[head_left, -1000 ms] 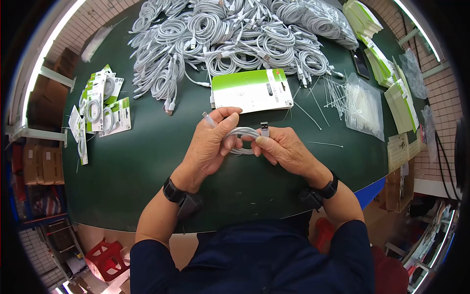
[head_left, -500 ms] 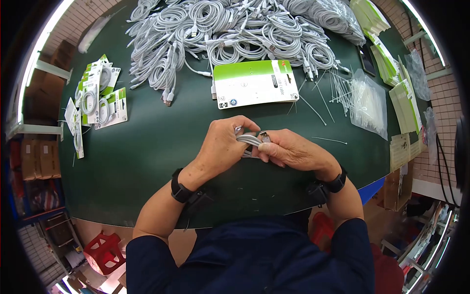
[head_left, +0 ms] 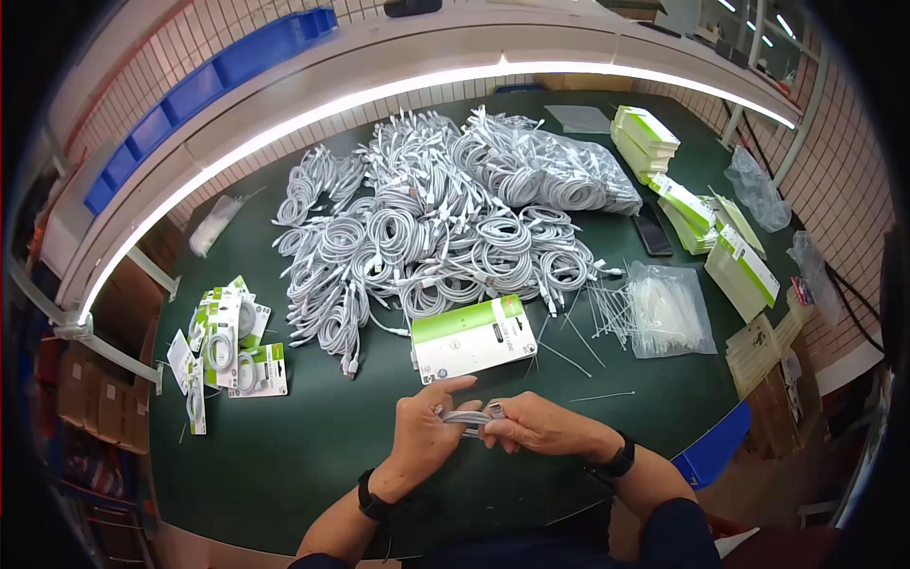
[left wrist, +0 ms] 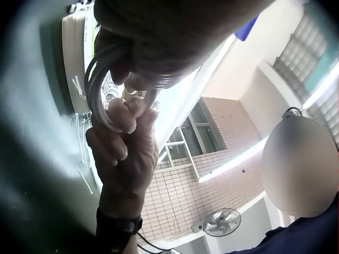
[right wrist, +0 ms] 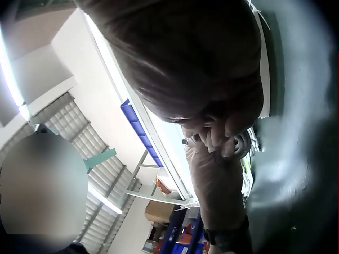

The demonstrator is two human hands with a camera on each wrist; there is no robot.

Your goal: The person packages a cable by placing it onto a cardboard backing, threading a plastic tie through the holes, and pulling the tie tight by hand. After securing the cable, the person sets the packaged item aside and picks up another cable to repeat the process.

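Between the two hands is a coiled grey-white cable (head_left: 464, 417), low in the middle of the head view. The left hand (head_left: 423, 438) curls round the coil's left side, its index finger stretched out above. The right hand (head_left: 542, 424) pinches the right side, with a USB plug (head_left: 496, 410) standing up by its thumb. In the left wrist view the cable loop (left wrist: 95, 95) arcs beside the right hand's fingertips (left wrist: 124, 115). Just beyond the hands lies a green and white card stack (head_left: 472, 343).
A large pile of coiled cables (head_left: 408, 237) covers the table's back middle. Packed cards (head_left: 223, 341) lie left. Loose zip ties (head_left: 611, 318), a bag of ties (head_left: 671, 313), a phone (head_left: 652, 230) and green-edged card stacks (head_left: 739, 270) are on the right.
The head view has tilted up, showing the lamp and the back of the table. The left hand has turned over the coil, and the hands have come closer together.
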